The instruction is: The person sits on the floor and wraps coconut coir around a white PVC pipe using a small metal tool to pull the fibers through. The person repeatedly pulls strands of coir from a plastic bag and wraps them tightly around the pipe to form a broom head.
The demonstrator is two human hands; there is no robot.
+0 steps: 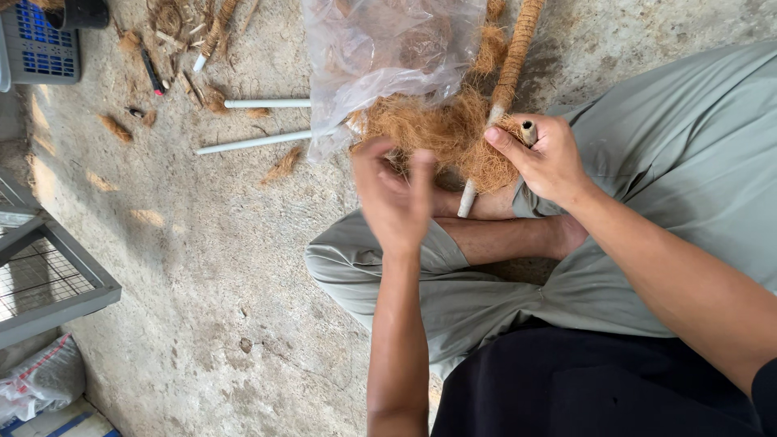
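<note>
r hand (544,158) on fibre wad (453,133)

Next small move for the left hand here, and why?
Probably press the left hand down onto the coconut fibre wad. It hovers blurred at the wad's near edge with fingers spread, gripping nothing clearly, while the right hand pinches fibre against the white pipe, whose lower end is bare.

Fibre heap (441,133) between plastic bag (380,48) and crossed legs, pipes (259,121) leftward.
</note>
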